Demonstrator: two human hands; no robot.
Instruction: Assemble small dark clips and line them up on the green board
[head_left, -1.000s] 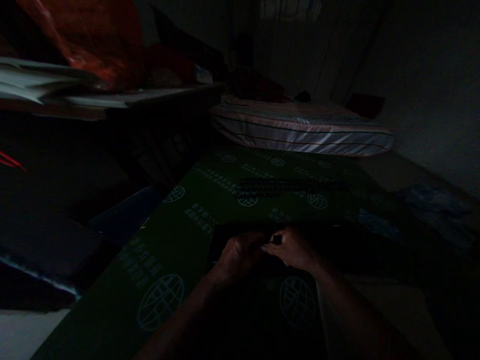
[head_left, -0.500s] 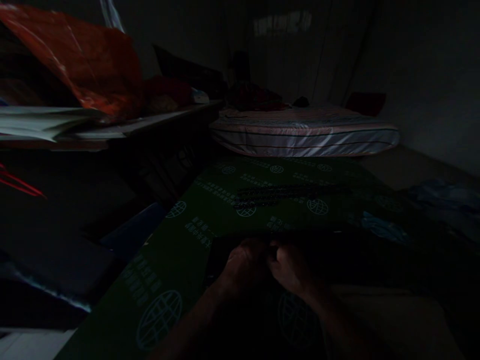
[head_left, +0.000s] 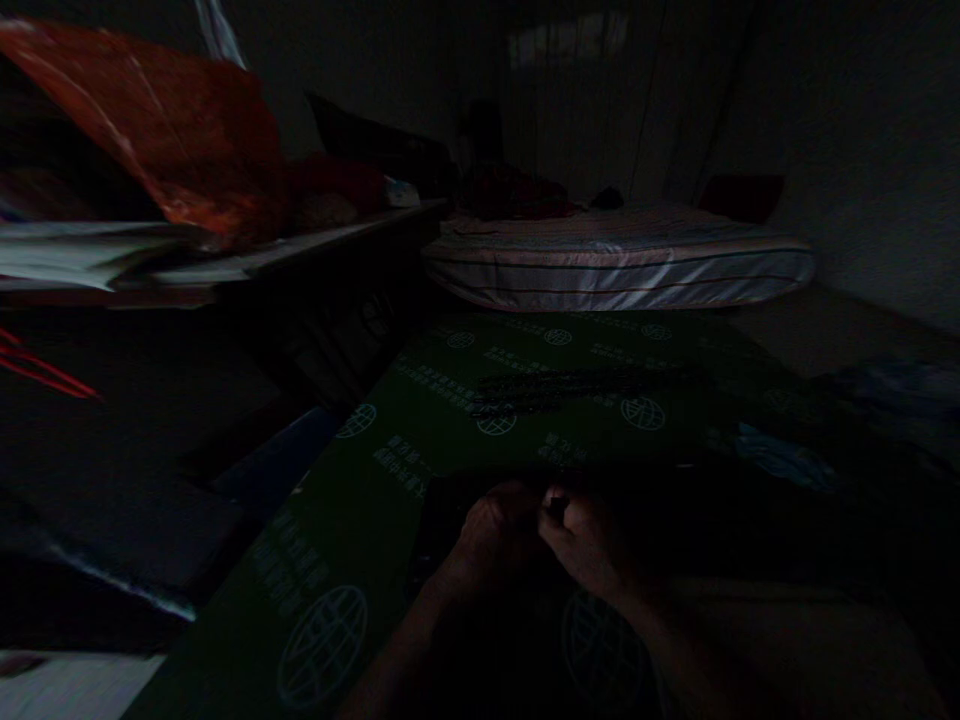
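Note:
The room is very dark. My left hand [head_left: 491, 530] and my right hand [head_left: 592, 540] meet low in the middle of the view, fingers curled and pinched together over a small dark item [head_left: 553, 505] that I cannot make out. Both hands hover above a dark flat object [head_left: 442, 510] lying on a green mat [head_left: 420, 430] printed with pale globe marks and text. Farther along the mat lies a long dark strip [head_left: 570, 385].
A striped mattress [head_left: 615, 265] lies on the floor beyond the mat. At the left stands a low table [head_left: 300, 250] with papers and an orange-red bag [head_left: 172, 130]. A bluish cloth [head_left: 780, 455] lies at the right. The wall runs along the right side.
The view has tipped slightly and darkened. My hands have drawn closer together and a little lower; they stay pinched on the same spot.

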